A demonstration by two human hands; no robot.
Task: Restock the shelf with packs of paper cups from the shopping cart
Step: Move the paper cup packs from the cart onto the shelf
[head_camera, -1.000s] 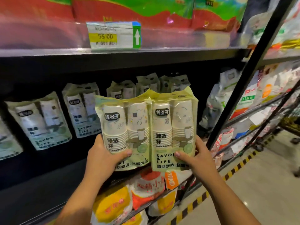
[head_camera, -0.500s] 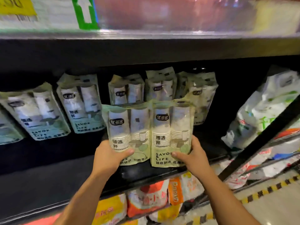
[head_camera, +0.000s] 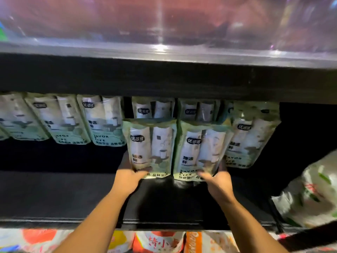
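Head view: we judge the placing step is in hand. Our left hand (head_camera: 127, 177) grips the bottom of the left pack (head_camera: 151, 147) and our right hand (head_camera: 217, 181) grips the bottom of the right pack (head_camera: 202, 150), both upright, side by side over the dark shelf (head_camera: 73, 194), just before the back row (head_camera: 102, 121). Each pack rises above its hand, thumb on the front, fingers hidden behind. Next calls for setting both bases down, sliding them back to the row, then letting go.

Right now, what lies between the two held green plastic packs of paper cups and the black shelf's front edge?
Head view: only bare black shelf board; the left hand holding the left pack and right hand holding the right pack cross it.
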